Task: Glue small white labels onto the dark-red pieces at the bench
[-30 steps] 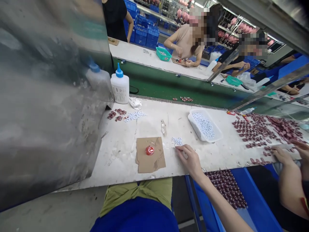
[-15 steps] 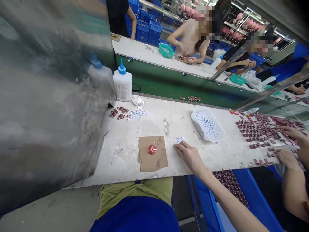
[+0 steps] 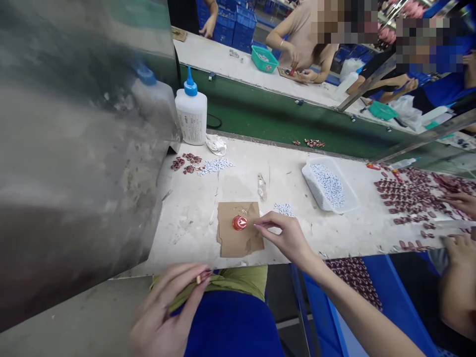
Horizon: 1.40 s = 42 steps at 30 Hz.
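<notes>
My left hand (image 3: pixel 167 307) is over my lap in front of the table edge, thumb and fingertips pinched on a small dark red piece (image 3: pixel 204 275). My right hand (image 3: pixel 284 230) hovers at the right edge of a brown cardboard square (image 3: pixel 230 244), thumb and forefinger pressed together; whatever is between them is too small to name. On the cardboard sits a round red cap-like thing (image 3: pixel 239 223) with a white mark. Just beyond my right hand lies a small pile of white-and-blue bits (image 3: pixel 284 209).
A clear plastic tub (image 3: pixel 351 201) of similar bits stands to the right. At the left are a white bottle (image 3: pixel 191 116) with a blue nozzle, red pieces (image 3: pixel 192 158) and a metal panel (image 3: pixel 92 173). A co-worker's hand (image 3: pixel 459 248) is at far right, near rows of red pieces (image 3: pixel 405 191).
My right hand has moved left from the small pile to the cardboard's edge. My left hand has come into view with the dark red piece. The camera view has shifted slightly.
</notes>
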Available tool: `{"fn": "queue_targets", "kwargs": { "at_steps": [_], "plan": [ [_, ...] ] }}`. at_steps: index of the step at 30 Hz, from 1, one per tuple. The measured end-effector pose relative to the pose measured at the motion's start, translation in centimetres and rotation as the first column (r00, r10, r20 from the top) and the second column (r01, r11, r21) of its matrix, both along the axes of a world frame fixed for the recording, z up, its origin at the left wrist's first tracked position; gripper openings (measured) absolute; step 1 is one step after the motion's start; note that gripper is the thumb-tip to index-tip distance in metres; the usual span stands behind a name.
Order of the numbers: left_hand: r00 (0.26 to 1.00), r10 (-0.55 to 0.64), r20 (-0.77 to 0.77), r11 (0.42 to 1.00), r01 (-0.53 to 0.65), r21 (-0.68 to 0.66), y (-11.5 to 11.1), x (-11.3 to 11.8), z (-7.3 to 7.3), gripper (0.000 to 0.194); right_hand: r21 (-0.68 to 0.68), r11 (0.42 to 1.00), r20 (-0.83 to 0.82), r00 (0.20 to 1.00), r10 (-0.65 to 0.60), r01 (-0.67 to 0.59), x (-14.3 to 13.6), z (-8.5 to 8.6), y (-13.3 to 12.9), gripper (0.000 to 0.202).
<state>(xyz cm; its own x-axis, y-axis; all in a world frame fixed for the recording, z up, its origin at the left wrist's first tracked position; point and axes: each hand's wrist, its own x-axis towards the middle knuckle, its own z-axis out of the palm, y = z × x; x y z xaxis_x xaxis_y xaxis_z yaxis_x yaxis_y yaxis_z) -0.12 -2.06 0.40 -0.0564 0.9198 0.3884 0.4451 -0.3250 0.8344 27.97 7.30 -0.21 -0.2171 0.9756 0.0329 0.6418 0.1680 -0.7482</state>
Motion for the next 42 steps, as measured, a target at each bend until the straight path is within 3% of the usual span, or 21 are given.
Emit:
{"fn": "queue_targets", "kwargs": {
  "at_steps": [4, 9, 29, 33, 37, 42],
  "plan": [
    [0.992, -0.125, -0.017, 0.992, 0.124, -0.037, 2.6, 1.9, -0.6, 0.031, 0.028, 0.999, 0.0, 1.0, 0.017, -0.017, -1.2, -0.2, 0.7, 0.008],
    [0.992, -0.121, -0.021, 0.992, 0.121, -0.029, 3.9, 2.0, -1.4, 0.034, 0.065, 0.996, -0.002, 0.998, 0.057, -0.057, -1.1, -0.8, 0.9, 0.013],
    [0.991, -0.119, 0.054, 0.986, 0.125, -0.115, 4.4, 2.6, -2.4, 0.03, 0.107, 0.989, -0.009, 0.995, 0.1, -0.098, -1.3, -0.7, 0.7, 0.014],
    [0.991, -0.1, 0.089, 0.987, 0.11, -0.119, 4.5, 3.0, -1.6, 0.028, 0.115, 0.992, -0.137, 0.989, 0.063, -0.047, -1.9, 0.3, -0.1, 0.016],
    [0.989, -0.074, 0.13, 0.985, 0.093, -0.147, 4.4, 3.3, -0.2, 0.028, 0.058, 0.998, -0.338, 0.94, 0.045, -0.027, -3.3, 2.4, -1.4, 0.014],
    [0.981, -0.074, 0.177, 0.982, 0.102, -0.156, 4.3, 3.5, 0.7, 0.026, 0.029, 0.997, -0.456, 0.887, 0.079, -0.073, -5.1, 4.2, -2.3, 0.012]
  ]
}}
